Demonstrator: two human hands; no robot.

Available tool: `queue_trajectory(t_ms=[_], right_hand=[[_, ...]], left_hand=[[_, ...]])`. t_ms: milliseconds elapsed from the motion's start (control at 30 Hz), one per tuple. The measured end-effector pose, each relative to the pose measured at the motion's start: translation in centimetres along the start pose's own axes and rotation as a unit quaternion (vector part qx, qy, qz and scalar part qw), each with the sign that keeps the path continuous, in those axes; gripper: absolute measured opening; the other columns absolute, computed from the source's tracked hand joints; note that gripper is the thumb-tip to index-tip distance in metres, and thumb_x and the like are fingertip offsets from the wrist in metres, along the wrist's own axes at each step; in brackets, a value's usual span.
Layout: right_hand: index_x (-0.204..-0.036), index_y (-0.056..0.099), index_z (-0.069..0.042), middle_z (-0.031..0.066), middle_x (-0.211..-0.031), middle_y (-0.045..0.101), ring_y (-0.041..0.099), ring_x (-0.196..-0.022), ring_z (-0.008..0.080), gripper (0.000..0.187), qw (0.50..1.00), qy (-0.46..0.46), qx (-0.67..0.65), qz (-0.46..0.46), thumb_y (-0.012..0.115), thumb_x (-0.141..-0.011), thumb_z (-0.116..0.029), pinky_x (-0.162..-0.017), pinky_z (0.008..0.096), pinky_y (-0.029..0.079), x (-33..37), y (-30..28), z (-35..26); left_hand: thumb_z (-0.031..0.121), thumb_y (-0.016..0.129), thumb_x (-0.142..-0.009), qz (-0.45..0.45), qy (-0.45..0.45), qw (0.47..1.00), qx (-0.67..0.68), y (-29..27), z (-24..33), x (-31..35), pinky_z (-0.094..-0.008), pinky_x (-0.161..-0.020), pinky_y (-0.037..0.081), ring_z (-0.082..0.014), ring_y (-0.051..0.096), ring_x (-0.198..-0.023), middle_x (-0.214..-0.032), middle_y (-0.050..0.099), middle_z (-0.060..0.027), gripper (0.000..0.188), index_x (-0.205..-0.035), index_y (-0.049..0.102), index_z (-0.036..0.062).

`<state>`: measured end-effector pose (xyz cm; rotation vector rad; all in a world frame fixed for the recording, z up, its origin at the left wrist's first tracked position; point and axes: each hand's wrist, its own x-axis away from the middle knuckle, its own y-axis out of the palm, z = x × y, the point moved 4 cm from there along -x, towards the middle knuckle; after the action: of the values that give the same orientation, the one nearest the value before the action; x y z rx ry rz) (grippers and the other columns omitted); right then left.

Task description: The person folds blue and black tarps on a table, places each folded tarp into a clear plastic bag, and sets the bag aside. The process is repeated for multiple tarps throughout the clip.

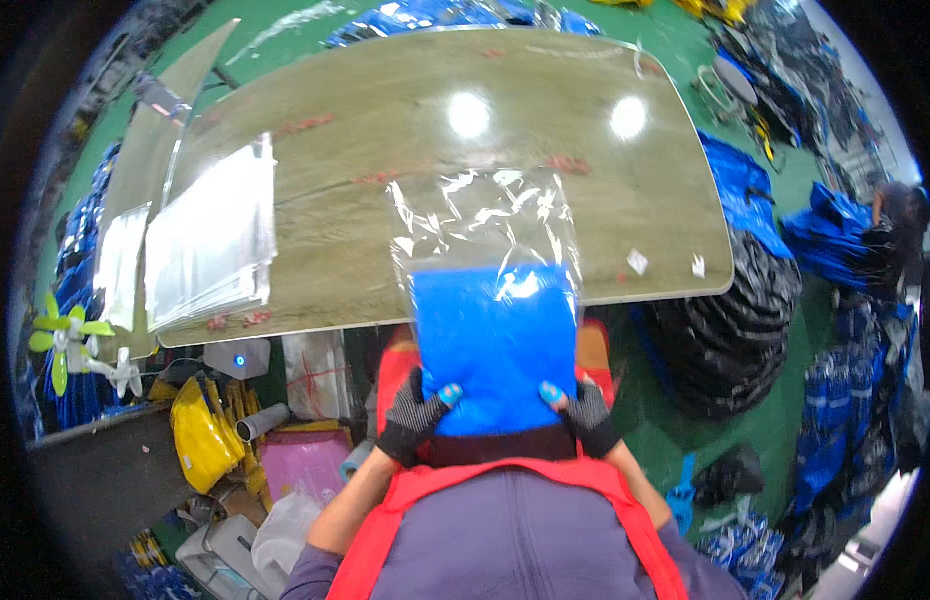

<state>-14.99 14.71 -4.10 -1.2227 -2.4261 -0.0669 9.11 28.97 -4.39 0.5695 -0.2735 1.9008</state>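
A flat blue folded sheet [497,350] lies before me, its far part seen through a clear plastic bag [480,225]. The bag's slack, wrinkled far end rests on the table [335,270], while the blue part hangs over the near edge toward my lap. My left hand [417,412], in a dark dotted fingerless glove, grips the sheet's near left corner with the thumb on top. At the near right corner my right hand [589,412], gloved alike, pinches it the same way. The fingers beneath are hidden.
Clear plastic bags [213,235] lie stacked at the table's left. A small green fan [63,340] stands far left, near a yellow bundle [205,435]. Black sheeting [730,330] and blue bundles [830,225] fill the right, where another person [903,215] is partly visible.
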Motion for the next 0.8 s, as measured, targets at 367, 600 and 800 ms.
queue_trajectory(t_ms=[367, 600, 800], right_hand=[[-0.107, 0.053, -0.008, 0.0017, -0.096, 0.057, 0.053, -0.087, 0.0109, 0.042, 0.998, -0.051, 0.019, 0.014, 0.058, -0.092, -0.046, -0.080, 0.0282, 0.045, -8.0, -2.0, 1.5], [-0.133, 0.047, -0.004, 0.0065, -0.110, 0.061, 0.057, -0.095, 0.0132, 0.052, 0.996, -0.036, -0.050, -0.070, 0.064, -0.091, -0.030, -0.079, 0.0284, 0.050, -5.8, 0.3, -3.2], [-0.133, 0.048, 0.001, 0.0139, -0.125, 0.058, 0.053, -0.115, 0.0234, 0.068, 0.990, 0.011, -0.008, -0.137, 0.066, -0.086, -0.045, -0.100, 0.0376, 0.041, -0.8, 0.7, -4.6]], left_hand=[[0.024, 0.068, -0.087, 0.023, 0.115, 0.993, 0.030, -4.7, 3.9, -7.0, -0.0299, -0.082, 0.049, -0.0146, 0.058, -0.093, -0.105, 0.062, -0.0107, 0.058, -0.133, 0.041, 0.0015], [0.035, 0.076, -0.080, -0.058, 0.030, 0.998, 0.015, -3.1, 3.5, -3.4, -0.0357, -0.096, 0.045, -0.0205, 0.056, -0.110, -0.124, 0.059, -0.0123, 0.072, -0.137, 0.045, 0.0053], [0.032, 0.081, -0.075, -0.119, -0.014, 0.989, 0.089, -2.2, 2.3, 1.0, -0.0407, -0.104, 0.039, -0.0245, 0.046, -0.125, -0.138, 0.047, -0.0156, 0.091, -0.145, 0.031, 0.0049]])
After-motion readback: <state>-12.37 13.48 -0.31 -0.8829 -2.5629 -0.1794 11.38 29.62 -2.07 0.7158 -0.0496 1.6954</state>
